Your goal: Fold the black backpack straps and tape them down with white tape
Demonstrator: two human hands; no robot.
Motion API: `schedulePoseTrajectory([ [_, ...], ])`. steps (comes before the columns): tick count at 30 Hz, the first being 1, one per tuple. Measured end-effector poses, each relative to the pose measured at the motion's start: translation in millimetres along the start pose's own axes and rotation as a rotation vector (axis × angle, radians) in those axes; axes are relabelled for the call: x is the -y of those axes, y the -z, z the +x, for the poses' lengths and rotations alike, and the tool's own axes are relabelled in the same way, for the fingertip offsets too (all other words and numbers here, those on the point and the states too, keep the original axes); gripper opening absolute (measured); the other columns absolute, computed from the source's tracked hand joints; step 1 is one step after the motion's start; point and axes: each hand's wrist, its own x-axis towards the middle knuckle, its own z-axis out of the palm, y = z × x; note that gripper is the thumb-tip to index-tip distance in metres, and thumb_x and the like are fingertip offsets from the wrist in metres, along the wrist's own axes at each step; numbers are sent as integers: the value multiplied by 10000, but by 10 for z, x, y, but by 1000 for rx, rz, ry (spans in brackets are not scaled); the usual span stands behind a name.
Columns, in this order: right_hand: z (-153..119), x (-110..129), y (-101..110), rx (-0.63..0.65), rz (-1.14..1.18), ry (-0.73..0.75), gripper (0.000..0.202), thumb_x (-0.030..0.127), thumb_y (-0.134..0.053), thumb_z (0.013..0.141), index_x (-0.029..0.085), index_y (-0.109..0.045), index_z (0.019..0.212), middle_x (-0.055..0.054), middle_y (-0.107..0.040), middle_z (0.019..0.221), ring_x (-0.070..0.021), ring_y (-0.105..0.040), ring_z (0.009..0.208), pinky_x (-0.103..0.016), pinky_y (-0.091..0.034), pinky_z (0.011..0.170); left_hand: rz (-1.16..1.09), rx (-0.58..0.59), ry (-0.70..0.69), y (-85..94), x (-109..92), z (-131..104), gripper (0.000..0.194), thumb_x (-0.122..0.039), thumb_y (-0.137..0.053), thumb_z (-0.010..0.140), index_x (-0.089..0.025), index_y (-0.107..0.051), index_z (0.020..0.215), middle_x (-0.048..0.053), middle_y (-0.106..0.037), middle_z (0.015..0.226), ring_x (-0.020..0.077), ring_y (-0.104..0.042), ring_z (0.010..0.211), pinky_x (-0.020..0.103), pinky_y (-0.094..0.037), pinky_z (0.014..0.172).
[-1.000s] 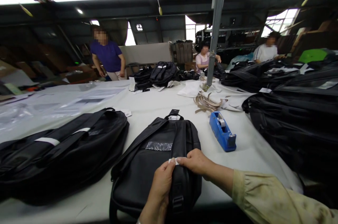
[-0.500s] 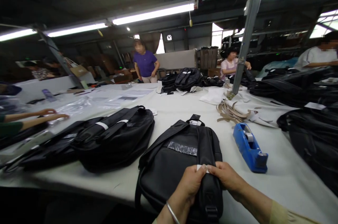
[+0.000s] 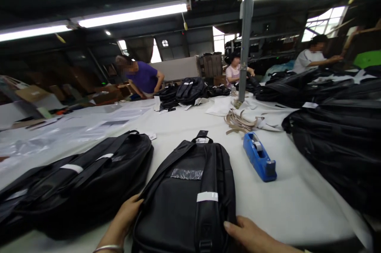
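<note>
A black backpack (image 3: 172,201) lies in front of me with its strap side up and its top pointing away. White tape (image 3: 207,196) wraps its right shoulder strap, and a clear plastic-covered strip (image 3: 187,174) crosses its back panel. My left hand (image 3: 128,214) grips the backpack's left edge near the left strap, its fingers partly hidden. On the opposite side my right hand (image 3: 248,232) holds the lower right edge, thumb on top and fingers out of sight. A blue tape dispenser (image 3: 259,157) stands to the right of the backpack.
More black backpacks (image 3: 110,181) lie close on the left, and a large pile (image 3: 336,141) fills the right. Tan strips (image 3: 238,121) lie by a metal post (image 3: 247,38). Plastic bags (image 3: 44,141) cover the table's left. Co-workers, one in purple (image 3: 145,78), are across the table.
Both hands have left the tape on the right strap and moved apart to the backpack's two sides. The view has turned right. The co-worker in purple now bends over.
</note>
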Motion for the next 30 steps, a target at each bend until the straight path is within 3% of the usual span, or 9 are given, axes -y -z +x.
schedulePoseTrajectory([
  [4, 132, 285, -31, -116, 142, 73, 266, 346, -578, 681, 138, -602, 846, -28, -614, 640, -130, -531, 467, -202, -337, 358, 18, 69, 40, 25, 34, 20, 357, -367, -605, 886, -173, -585, 1184, 73, -603, 1192, 250, -610, 1022, 424, -544, 834],
  [9, 332, 515, 686, -423, 135, 191, 209, 366, -557, 697, 161, -564, 735, 12, -532, 521, -120, -474, 433, -224, -335, 401, -11, 117, 58, 151, -85, 183, 307, -359, -631, 868, -156, -628, 1098, 66, -665, 1063, 216, -651, 910, 380, -562, 765],
  [12, 295, 726, 1105, -717, -53, 327, 294, 374, -559, 710, 142, -646, 868, -91, -675, 794, -205, -628, 706, -304, -487, 607, -71, 201, 74, 199, -278, 243, 274, -308, -738, 761, -130, -689, 963, 103, -728, 888, 211, -687, 743, 325, -563, 673],
  [14, 158, 883, 1145, -843, -244, 539, 369, 373, -574, 721, 153, -663, 1004, -121, -682, 1015, -251, -633, 928, -362, -496, 799, -197, 390, 98, 161, -450, 248, 326, -304, -769, 719, -130, -690, 984, 126, -738, 880, 210, -691, 697, 313, -560, 644],
  [16, -58, 1007, 958, -757, -379, 778, 375, 370, -562, 771, 186, -653, 1085, -107, -646, 1162, -252, -599, 1054, -369, -466, 900, -369, 590, 134, 39, -613, 227, 341, -318, -753, 739, -151, -672, 1026, 114, -736, 904, 202, -694, 715, 324, -567, 675],
  [18, -271, 1091, 619, -474, -444, 904, 301, 344, -533, 831, 208, -664, 1065, -79, -661, 1131, -225, -606, 1046, -347, -459, 924, -463, 675, 176, -161, -728, 184, 260, -292, -733, 759, -142, -671, 963, 96, -732, 852, 189, -693, 702, 315, -568, 679],
  [22, -356, 1225, -55, -67, -344, 801, 282, 318, -560, 844, 186, -689, 1057, -74, -707, 1032, -225, -640, 982, -349, -477, 906, -473, 682, 215, -615, -811, 50, 143, -215, -734, 742, -114, -634, 758, 48, -674, 631, 120, -612, 503, 204, -485, 490],
  [27, -3, 1439, -432, 112, -31, 771, 373, 353, -632, 799, 144, -681, 1104, -79, -711, 1044, -247, -636, 977, -367, -474, 884, -515, 683, 205, -892, -891, -80, 93, -176, -701, 776, -128, -622, 767, 8, -634, 572, 99, -570, 460, 197, -485, 484],
  [30, 142, 1456, -576, 69, 73, 710, 306, 397, -667, 757, 120, -716, 878, -64, -712, 825, -201, -631, 756, -321, -481, 723, -545, 612, 193, -927, -939, -60, 77, -160, -640, 826, -123, -623, 761, 27, -648, 592, 115, -593, 481, 203, -491, 471],
])
